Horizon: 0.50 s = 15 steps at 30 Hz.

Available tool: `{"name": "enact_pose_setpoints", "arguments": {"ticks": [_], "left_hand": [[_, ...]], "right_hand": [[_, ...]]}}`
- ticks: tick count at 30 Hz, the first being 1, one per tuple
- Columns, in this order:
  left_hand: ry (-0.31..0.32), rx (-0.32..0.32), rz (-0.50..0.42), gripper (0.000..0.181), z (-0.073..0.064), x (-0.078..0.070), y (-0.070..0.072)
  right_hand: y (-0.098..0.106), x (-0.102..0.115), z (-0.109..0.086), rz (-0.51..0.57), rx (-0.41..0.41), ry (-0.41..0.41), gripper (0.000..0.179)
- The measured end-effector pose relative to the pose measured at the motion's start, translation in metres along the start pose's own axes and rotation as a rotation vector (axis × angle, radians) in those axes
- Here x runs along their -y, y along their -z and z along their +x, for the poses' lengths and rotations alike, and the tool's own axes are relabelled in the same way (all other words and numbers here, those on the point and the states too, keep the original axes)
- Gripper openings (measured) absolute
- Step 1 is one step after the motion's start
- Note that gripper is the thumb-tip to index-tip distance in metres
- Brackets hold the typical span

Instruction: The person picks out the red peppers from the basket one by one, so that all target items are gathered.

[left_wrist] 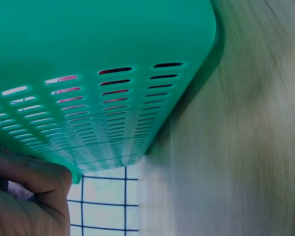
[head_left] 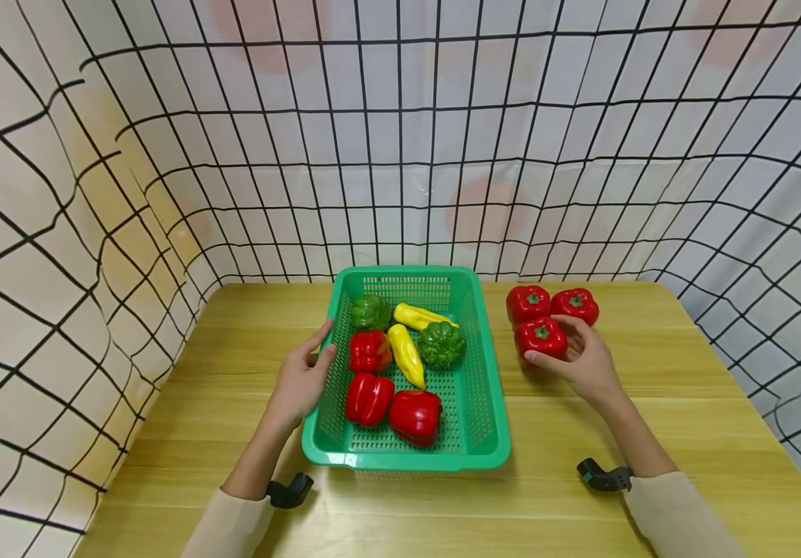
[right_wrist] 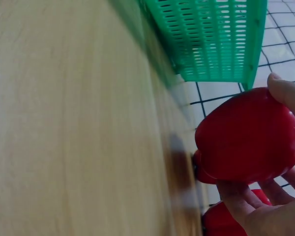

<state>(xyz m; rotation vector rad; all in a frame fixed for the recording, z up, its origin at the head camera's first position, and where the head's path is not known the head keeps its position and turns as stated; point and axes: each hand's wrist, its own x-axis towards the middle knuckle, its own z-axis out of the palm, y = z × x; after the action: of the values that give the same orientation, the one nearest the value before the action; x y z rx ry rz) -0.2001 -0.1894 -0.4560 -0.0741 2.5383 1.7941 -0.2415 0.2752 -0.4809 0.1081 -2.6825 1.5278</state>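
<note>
My right hand (head_left: 589, 360) grips a red bell pepper (head_left: 541, 337), thumb on one side and fingers on the other. The right wrist view shows this bell pepper (right_wrist: 250, 137) held above the table level. Just behind it two more red bell peppers (head_left: 527, 304) (head_left: 575, 305) stand on the table. My left hand (head_left: 303, 380) holds the left rim of a green plastic basket (head_left: 407, 460), its fingers bent at the rim in the left wrist view. Inside the basket lie three red bell peppers (head_left: 415, 418), two yellow peppers (head_left: 407, 356) and two green ribbed vegetables (head_left: 441, 344).
The basket stands on a light wooden table (head_left: 233, 372), left of the loose bell peppers. A black wire grid (head_left: 400, 163) with pale cloth behind it borders the table at the back and both sides. Each wrist wears a black camera (head_left: 290, 490).
</note>
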Motion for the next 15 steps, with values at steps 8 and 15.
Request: {"name": "enact_pose_setpoints", "arguments": {"ticks": [8, 15], "left_hand": [[0.007, 0.004, -0.007, 0.049, -0.001, -0.002, 0.000], [0.004, -0.003, -0.002, 0.049, 0.000, -0.001, 0.000]], "right_hand": [[-0.006, -0.007, 0.000, 0.002, -0.030, -0.017, 0.082], [-0.009, -0.013, 0.003, -0.033, -0.054, -0.033, 0.081]]}}
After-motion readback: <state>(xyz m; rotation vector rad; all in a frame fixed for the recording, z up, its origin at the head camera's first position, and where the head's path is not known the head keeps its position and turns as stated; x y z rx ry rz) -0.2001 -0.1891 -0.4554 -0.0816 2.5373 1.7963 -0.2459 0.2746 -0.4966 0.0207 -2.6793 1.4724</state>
